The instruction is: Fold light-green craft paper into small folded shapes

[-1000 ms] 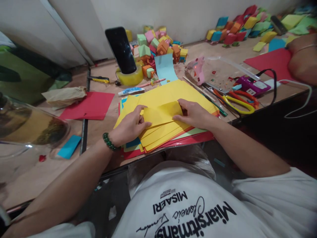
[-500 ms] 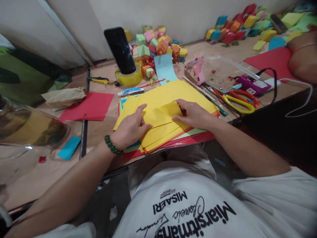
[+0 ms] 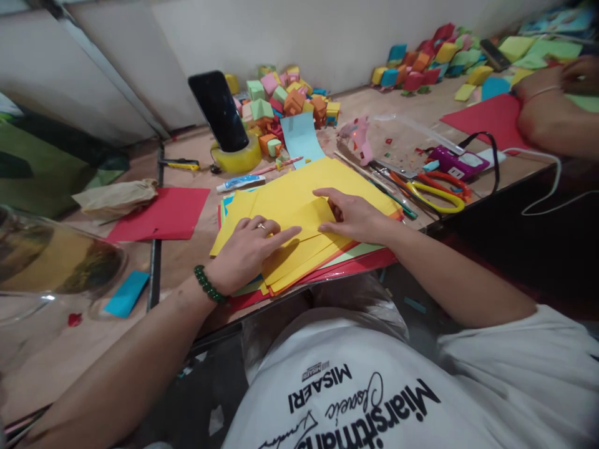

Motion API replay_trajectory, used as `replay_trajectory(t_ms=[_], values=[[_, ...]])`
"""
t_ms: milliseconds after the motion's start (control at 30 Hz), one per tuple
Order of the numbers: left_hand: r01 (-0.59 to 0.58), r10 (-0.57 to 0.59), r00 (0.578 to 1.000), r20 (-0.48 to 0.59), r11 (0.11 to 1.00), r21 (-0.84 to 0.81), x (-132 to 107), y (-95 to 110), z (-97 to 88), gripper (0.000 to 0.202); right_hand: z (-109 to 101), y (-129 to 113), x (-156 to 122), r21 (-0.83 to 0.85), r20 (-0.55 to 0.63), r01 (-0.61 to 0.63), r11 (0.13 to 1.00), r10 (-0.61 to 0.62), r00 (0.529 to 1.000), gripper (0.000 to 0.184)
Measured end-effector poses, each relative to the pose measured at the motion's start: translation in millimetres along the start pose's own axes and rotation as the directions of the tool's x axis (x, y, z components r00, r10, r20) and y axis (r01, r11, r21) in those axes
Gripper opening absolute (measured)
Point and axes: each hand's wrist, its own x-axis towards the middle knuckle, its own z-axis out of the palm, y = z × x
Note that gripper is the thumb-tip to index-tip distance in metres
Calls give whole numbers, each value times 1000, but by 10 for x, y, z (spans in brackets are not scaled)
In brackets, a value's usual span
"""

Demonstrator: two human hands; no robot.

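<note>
Worktop (image 3: 51, 355) cluttered. Near edge: left hand (image 3: 248, 249) spread flat on a yellow sheet (image 3: 304, 216), apparently folded, atop the yellow paper stack (image 3: 327, 174). Right hand (image 3: 327, 211) at its right end, thumb and forefinger parted; pinching or not, cannot tell. Step looks like flattening a fold; next move seems to want even pressure, edges aligned. Farther: blue-and-white tube (image 3: 241, 183), smartphone (image 3: 219, 112), paper cubes (image 3: 294, 101).

Your left hand (image 3: 250, 249) releases its pinch, lying palm-down across the folded yellow paper strip (image 3: 314, 214) | your right index finger (image 3: 327, 192) stretches straighter | more of a co-worker's forearm (image 3: 561, 125) shows.
</note>
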Motion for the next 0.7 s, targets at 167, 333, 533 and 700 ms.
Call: replay_trajectory(t_ms=[167,333,533,700], values=[[-137,138,990,-13,990,44,-15,-52,-23,46,18,29,1,34,-3,10,999,-10,1000,68],[-170,171,985,-16,983,66,-34,-50,-38,41,36,49,1,45,-6,14,999,-14,1000,68],[-174,176,984,-22,982,68,-42,-66,0,40,41,36,1,66,-12,3,998,-2,1000,67],[-143,143,990,11,989,25,-106,-34,-51,46,65,46,-5,77,-15,-4,997,5,1000,67]])
